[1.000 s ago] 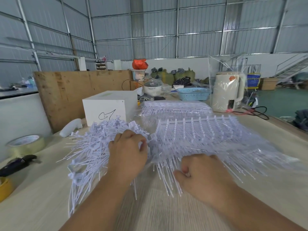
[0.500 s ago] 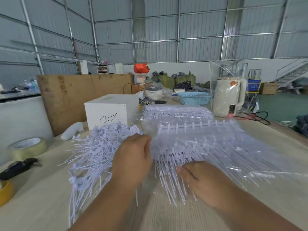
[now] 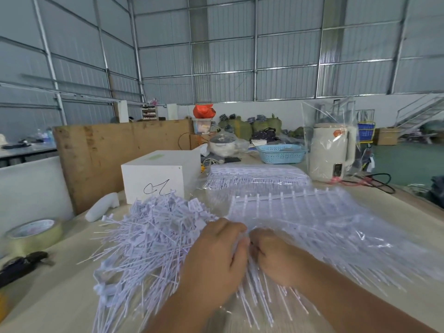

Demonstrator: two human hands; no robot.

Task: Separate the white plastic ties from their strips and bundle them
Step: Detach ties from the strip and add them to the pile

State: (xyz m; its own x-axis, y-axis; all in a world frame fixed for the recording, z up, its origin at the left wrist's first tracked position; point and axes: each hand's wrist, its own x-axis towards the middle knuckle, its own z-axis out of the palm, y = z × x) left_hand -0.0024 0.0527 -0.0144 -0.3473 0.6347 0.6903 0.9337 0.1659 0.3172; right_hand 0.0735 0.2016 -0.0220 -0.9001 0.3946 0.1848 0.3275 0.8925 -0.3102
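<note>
Left hand point(image 3: 216, 258) and right hand point(image 3: 280, 254), touching, both grasp white plastic ties on strips point(image 3: 312, 227); loose separated white ties point(image 3: 149, 239) lie left on the surface point(image 3: 48, 301).

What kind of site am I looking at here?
Most likely a warehouse or small factory: corrugated metal walls on steel framing, stuffed sacks along the back, and a worktable piled with white plastic ties.

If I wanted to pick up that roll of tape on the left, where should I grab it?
Grip the yellowish roll of clear packing tape across its rim, coming straight down from above. It lies flat on the pale table with its hole facing up, so one finger could go into the hole and the thumb outside the curved wall. That should hold well.
</note>
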